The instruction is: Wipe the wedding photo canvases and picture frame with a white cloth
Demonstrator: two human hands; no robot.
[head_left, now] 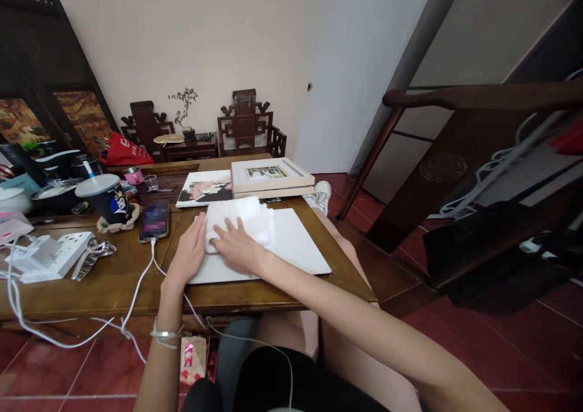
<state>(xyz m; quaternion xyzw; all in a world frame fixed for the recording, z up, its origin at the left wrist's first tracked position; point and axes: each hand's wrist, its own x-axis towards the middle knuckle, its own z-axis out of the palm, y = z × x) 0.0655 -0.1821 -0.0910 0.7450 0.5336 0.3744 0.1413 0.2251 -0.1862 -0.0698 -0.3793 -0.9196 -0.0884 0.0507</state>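
Note:
A white fluffy cloth (252, 214) lies folded on a flat white panel (291, 248) near the table's front edge. On top of the cloth rests my right hand (237, 245), palm down with its fingers spread. My left hand (190, 253) is beside the cloth at the panel's left edge, its fingers stretched out and close together. Part of the cloth and the panel's left side are hidden under my hands.
Behind the panel are a framed picture (266, 174) on a pale box-like frame and a photo print (204, 188). To the left sit a charging phone (153, 222), a lidded cup (109, 199), a clear hair clip (93, 257) and a power strip (64, 257) with trailing white cables.

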